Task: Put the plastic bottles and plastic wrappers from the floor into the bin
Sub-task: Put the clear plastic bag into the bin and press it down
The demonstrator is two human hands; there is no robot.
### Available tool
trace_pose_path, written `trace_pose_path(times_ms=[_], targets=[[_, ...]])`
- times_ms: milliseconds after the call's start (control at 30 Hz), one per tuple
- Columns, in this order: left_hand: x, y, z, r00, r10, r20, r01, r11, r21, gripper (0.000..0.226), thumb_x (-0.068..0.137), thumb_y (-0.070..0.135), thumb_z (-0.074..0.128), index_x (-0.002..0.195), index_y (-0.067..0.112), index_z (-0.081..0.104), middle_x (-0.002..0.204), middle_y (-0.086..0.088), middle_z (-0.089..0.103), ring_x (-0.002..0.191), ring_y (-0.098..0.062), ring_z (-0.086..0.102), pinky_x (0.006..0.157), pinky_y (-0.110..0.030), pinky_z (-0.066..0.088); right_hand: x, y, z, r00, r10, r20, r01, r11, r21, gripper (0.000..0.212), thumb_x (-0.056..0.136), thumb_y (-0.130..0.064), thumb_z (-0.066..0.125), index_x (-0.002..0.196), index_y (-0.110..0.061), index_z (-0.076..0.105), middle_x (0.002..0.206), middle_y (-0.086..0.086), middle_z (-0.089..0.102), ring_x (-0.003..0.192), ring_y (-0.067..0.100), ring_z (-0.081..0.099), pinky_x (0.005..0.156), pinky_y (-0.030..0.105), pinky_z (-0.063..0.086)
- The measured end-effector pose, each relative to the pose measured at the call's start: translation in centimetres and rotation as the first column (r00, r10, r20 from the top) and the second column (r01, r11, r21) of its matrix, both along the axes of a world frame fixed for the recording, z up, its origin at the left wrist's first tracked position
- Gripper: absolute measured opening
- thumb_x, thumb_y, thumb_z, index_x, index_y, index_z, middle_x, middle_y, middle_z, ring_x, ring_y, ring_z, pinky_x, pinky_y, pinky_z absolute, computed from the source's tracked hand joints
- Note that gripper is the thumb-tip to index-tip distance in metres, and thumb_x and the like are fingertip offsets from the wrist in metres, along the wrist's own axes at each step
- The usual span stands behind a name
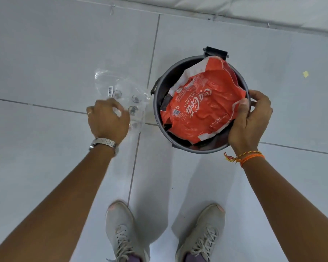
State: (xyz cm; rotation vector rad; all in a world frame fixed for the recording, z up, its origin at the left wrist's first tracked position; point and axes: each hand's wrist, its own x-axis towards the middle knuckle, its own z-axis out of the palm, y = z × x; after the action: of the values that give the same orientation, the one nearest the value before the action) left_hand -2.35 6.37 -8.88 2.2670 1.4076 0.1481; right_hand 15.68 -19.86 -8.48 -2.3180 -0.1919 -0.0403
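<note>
A round dark bin (156, 103) stands on the white tile floor. A large red and white plastic wrapper (201, 103) lies crumpled across the bin's mouth, sticking up over the far rim. My right hand (250, 120) grips the wrapper's right edge at the bin's rim, thumb on top. A clear plastic wrapper (119, 89) with a barcode sticker lies on the floor left of the bin. My left hand (107, 121) is over its near end, fingers curled and blurred; I cannot tell if it holds the clear wrapper. No bottles show on the floor.
A black hinge bracket (216, 52) sits at the bin's far rim. My two grey shoes (121, 233) stand below the bin. A small yellow scrap (306, 74) lies on the floor at right. A white padded edge (253, 10) runs along the top.
</note>
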Motion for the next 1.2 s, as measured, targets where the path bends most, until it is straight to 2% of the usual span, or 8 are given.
trace_pose_path(times_ms=[100,233,500,700,833,967,1067,1200], targets=[[-3.3,0.1,-4.1,0.683,-0.483,-0.547,0.414,0.874,-0.254,0.021,0.079,0.052,0.067,0.096,0.043,0.075,0.153,-0.009,0.042,0.143,-0.045,0.025,0.110,-0.054,0.033,-0.1,0.1,0.1,1.000,-0.007,0.005,0.007,1.000,0.000,0.043,0.105,-0.039,0.040,0.131,-0.009,0.055,0.129,0.006,0.060,0.119,0.022,0.053,0.093,0.017,0.038],[-5.0,-1.5,-7.0,0.262,-0.700,-0.664,0.561,0.670,-0.486,0.062,0.083,0.061,0.061,0.143,0.052,0.044,0.168,-0.010,-0.010,0.154,-0.039,-0.009,0.123,-0.055,-0.002,-0.2,0.1,-0.1,1.000,-0.010,0.022,0.010,1.000,-0.004,0.043,0.105,-0.039,0.040,0.131,-0.009,0.056,0.129,0.006,0.061,0.119,0.023,0.053,0.096,0.025,0.041],[-3.1,-3.3,0.3,0.986,-0.065,-0.156,0.079,0.993,0.084,0.072,0.086,0.028,0.067,0.150,0.007,0.043,0.155,-0.020,0.039,0.149,-0.038,0.025,0.116,-0.052,0.028,-0.3,0.2,0.5,1.000,-0.003,-0.021,0.003,1.000,-0.021,0.035,0.104,-0.031,0.046,0.130,-0.010,0.056,0.128,0.007,0.058,0.120,0.027,0.049,0.100,0.033,0.040],[0.3,-7.7,9.4,0.819,-0.563,0.112,0.453,0.753,0.478,0.034,0.080,0.011,0.066,0.113,0.003,0.070,0.144,-0.016,0.055,0.142,-0.038,0.037,0.116,-0.054,0.029,0.9,-0.1,3.4,0.992,-0.087,-0.093,0.094,0.993,0.073,0.028,0.101,-0.037,0.047,0.117,-0.020,0.063,0.115,-0.014,0.056,0.115,0.019,0.049,0.099,0.044,0.046],[2.6,-10.6,9.2,0.453,-0.885,-0.108,0.886,0.432,0.172,0.031,0.074,0.017,0.063,0.100,0.019,0.079,0.130,-0.004,0.066,0.133,-0.035,0.051,0.118,-0.060,0.024,2.9,0.0,8.3,0.948,-0.285,-0.141,0.318,0.877,0.360,0.037,0.096,-0.039,0.050,0.118,-0.012,0.063,0.112,-0.010,0.061,0.104,0.011,0.055,0.099,0.043,0.049],[5.4,-9.7,8.5,0.210,-0.954,-0.215,0.941,0.257,-0.222,0.042,0.079,0.041,0.041,0.092,0.031,0.080,0.127,0.001,0.064,0.136,-0.029,0.047,0.117,-0.060,0.017,2.8,0.1,13.0,0.975,0.217,-0.042,-0.213,0.973,0.084,0.058,0.083,-0.020,0.072,0.138,-0.023,0.051,0.137,-0.014,0.047,0.123,0.019,0.046,0.097,0.037,0.048],[7.6,-8.1,9.1,0.282,-0.952,-0.120,0.922,0.303,-0.242,0.035,0.078,0.042,0.046,0.076,0.027,0.077,0.107,0.001,0.065,0.111,-0.025,0.055,0.098,-0.049,0.043,2.2,2.7,13.8,0.731,0.646,-0.219,-0.675,0.638,-0.370,0.082,0.070,-0.035,0.073,0.145,-0.033,0.041,0.155,0.001,0.032,0.132,0.034,0.035,0.101,0.049,0.043],[8.7,-7.9,9.2,0.607,-0.791,-0.070,0.775,0.610,-0.165,0.035,0.070,0.023,0.072,0.103,0.022,0.064,0.130,-0.003,0.049,0.114,-0.028,0.052,0.066,-0.030,0.044,1.2,5.3,9.9,0.676,0.581,-0.454,-0.691,0.285,-0.664,0.104,0.070,-0.037,0.075,0.155,-0.039,0.015,0.164,0.010,0.011,0.138,0.050,0.032,0.101,0.057,0.042]])
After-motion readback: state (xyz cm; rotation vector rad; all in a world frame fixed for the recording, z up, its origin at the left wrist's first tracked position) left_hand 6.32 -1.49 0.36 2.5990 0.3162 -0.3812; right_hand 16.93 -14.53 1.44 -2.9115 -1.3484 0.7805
